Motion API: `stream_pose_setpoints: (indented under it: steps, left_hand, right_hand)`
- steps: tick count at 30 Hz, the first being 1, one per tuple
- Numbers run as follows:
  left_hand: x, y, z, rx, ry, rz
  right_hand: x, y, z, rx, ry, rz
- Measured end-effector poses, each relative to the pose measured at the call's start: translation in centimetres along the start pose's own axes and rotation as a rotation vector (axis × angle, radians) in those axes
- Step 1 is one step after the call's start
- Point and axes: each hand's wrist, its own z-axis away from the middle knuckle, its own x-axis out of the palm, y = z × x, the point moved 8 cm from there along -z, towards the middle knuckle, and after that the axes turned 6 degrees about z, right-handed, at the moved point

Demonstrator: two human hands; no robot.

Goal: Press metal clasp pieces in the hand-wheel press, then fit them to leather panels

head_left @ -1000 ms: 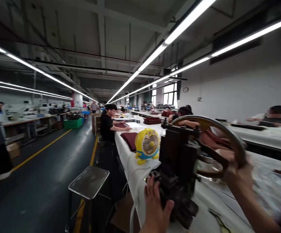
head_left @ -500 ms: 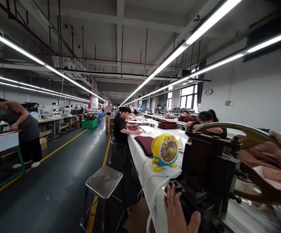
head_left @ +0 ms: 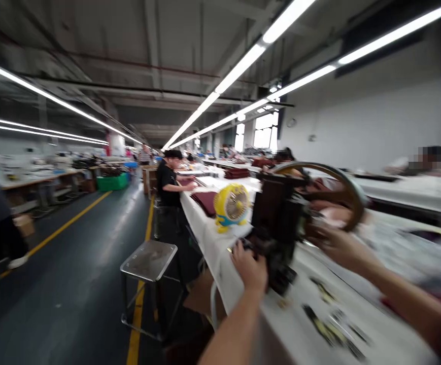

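A black hand press (head_left: 279,213) with a large wheel (head_left: 351,190) stands on the white table (head_left: 224,253). My left hand (head_left: 249,268) rests at the left side of the press base, its fingers bent over the edge; whether they hold anything is hidden. On the far side, my right hand (head_left: 330,243) reaches to the lower part of the wheel, its fingers blurred against the rim. Just beyond the press sits a yellow fan (head_left: 232,205), with dark red fabric (head_left: 205,202) behind it. Pliers (head_left: 319,324) and other tools lie near the press.
A metal stool (head_left: 149,259) stands left of the table, above a cardboard piece (head_left: 201,294) on the floor. A person in black (head_left: 167,177) sits farther along the table. Other people are at the right and far left. A green crate (head_left: 111,181) is across the aisle.
The view has swung right and down, bringing the tools into sight. My right hand has come down from the upper right of the wheel to its lower part. My left hand stays by the base.
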Motion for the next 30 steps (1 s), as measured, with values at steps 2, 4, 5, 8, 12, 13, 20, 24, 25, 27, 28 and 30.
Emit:
stream_pose_setpoints:
  steps: [2, 4, 5, 8, 12, 13, 20, 24, 25, 27, 28, 30]
  left_hand:
    - [-0.8, 0.8, 0.5, 0.057, 0.063, 0.049]
    - [-0.2, 0.3, 0.2, 0.027, 0.04, 0.101]
    - [0.3, -0.1, -0.1, 0.013, 0.026, 0.127]
    - [0.7, -0.9, -0.3, -0.012, 0.02, 0.188]
    - [-3.2, -4.1, 2.1, -0.026, 0.104, 0.213]
    - [-4.7, -5.7, 3.1, -0.027, 0.128, 0.19]
    - [-10.8, -14.4, 10.8, 0.038, 0.058, -0.197]
    - [-5.7, -6.2, 12.9, 0.184, -0.181, 0.099]
    - [-3.5, -3.7, 13.2, 0.182, -0.278, 0.175]
    - [1.0, 0.6, 13.5, 0.133, -0.45, 0.293]
    - [3.0, 2.1, 13.6, 0.099, -0.515, 0.34]
    - [6.4, 3.9, 13.7, 0.024, -0.607, 0.436]
  right_hand:
    - [0.8, 3.3, 5.8, 0.025, -0.268, 0.04]
    - [1.5, 5.7, 10.9, 0.081, -0.407, 0.061]
    - [1.6, 6.5, 12.8, 0.112, -0.422, 0.072]
    - [2.3, 7.3, 15.9, 0.164, -0.455, 0.067]
    - [3.2, 6.0, 16.6, 0.172, -0.468, 0.016]
    - [3.5, 5.6, 16.7, 0.177, -0.466, -0.002]
    - [5.8, 6.3, 17.3, 0.352, -0.415, -0.356]
    - [4.9, 7.8, 17.5, 0.49, -0.348, -0.736]
    - [4.5, 8.0, 17.6, 0.523, -0.331, -0.814]
    - [3.9, 8.1, 18.0, 0.584, -0.316, -0.947]
    - [3.7, 8.1, 18.2, 0.613, -0.316, -1.002]
    - [3.5, 7.8, 18.8, 0.671, -0.322, -1.088]
